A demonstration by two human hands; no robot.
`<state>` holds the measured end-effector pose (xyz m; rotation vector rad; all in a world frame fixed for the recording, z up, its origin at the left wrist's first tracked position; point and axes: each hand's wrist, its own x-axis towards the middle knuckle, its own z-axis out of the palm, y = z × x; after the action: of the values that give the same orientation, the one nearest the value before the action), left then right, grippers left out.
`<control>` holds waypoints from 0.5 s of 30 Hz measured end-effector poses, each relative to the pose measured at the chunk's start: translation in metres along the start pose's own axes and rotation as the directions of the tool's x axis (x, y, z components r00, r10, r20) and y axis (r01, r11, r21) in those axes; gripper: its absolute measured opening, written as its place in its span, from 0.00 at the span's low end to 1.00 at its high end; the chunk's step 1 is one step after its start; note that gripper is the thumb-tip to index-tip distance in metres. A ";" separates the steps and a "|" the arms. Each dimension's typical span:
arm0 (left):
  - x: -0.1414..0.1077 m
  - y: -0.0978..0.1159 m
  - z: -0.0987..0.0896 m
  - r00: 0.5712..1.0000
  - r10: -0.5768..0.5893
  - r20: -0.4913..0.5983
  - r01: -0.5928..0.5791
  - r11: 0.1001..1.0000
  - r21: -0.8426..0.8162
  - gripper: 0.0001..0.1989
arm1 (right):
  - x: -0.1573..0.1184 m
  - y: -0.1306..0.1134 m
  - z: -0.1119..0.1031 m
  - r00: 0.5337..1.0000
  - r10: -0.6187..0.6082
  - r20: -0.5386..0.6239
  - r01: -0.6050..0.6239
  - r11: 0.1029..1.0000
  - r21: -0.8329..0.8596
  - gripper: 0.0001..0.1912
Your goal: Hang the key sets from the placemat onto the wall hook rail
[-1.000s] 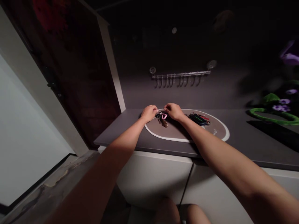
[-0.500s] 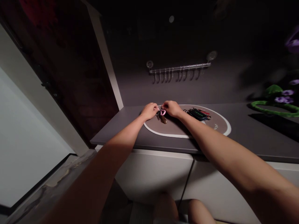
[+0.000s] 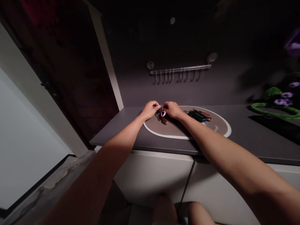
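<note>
My left hand [image 3: 150,110] is closed in a pinch at the top of a bunch of keys [image 3: 158,115]. Close beside it, the fingers of my right hand [image 3: 171,109] pinch the same bunch near its ring, which is too small to make out clearly. From the bunch hang a pink loop [image 3: 163,114] and a brown fob [image 3: 165,122] over the oval mat [image 3: 154,132]. To the right of my right hand, a second heap of keys with a dark case [image 3: 198,115] and red pieces lies on the mat.
The mat lies on a grey counter [image 3: 117,128] above white cabinet doors [image 3: 159,172]. On the wall behind is a clear rail with several hooks [image 3: 180,69]. Green and purple fuzzy flowers [image 3: 283,101] stand at the right, a dark door [image 3: 77,78] at the left.
My fingertips have come closer together at the top of the keys. The left hand has opened its pinch slightly, and more of the keys shows below it.
</note>
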<state>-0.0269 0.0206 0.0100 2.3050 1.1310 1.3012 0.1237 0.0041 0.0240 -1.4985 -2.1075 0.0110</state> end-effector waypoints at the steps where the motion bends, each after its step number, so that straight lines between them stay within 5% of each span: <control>1: 0.000 0.000 0.001 0.999 -0.034 0.000 0.034 0.996 -0.077 0.05 | -0.001 -0.001 -0.001 1.000 0.000 -0.007 0.000 1.000 0.016 0.09; 7: 0.001 -0.001 0.005 0.975 -0.217 0.036 0.206 0.840 -0.503 0.07 | -0.003 -0.005 -0.004 0.997 0.048 -0.060 -0.034 0.975 0.222 0.06; 15: 0.003 -0.003 0.003 0.944 -0.325 0.066 0.271 0.643 -0.717 0.10 | 0.001 -0.006 0.001 0.991 0.111 -0.082 -0.038 0.792 0.609 0.06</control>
<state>-0.0250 0.0252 0.0086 1.4302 0.7614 1.3694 0.1175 0.0029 0.0259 -1.1457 -1.7110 0.5703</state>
